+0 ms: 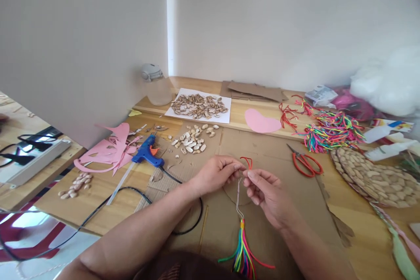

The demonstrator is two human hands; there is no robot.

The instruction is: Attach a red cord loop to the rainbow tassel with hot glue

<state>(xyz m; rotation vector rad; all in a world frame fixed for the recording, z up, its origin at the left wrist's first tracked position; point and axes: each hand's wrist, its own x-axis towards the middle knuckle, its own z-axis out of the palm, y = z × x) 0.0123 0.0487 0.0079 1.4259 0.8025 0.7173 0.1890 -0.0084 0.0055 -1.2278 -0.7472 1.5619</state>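
Red cord loop (pixel 246 162) of a rainbow tassel (pixel 243 251) is pinched between the left hand (pixel 215 174) and right hand (pixel 267 194) above the cardboard sheet (pixel 295 210), near its front edge. Red scissors (pixel 306 162) are seen right, a blue glue gun (pixel 146 152) left, neither in the way.

Two bare forearms lead to the left hand (pixel 215 174) and the right hand (pixel 267 194). No sleeve, ring, watch or glove shows on either. A dark patterned garment shows at the lower frame edge.

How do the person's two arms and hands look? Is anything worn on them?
Both forearms are bare, with no sleeves in view. The left hand and the right hand wear no gloves, and no ring, watch or bracelet shows. The fingers are bare too.
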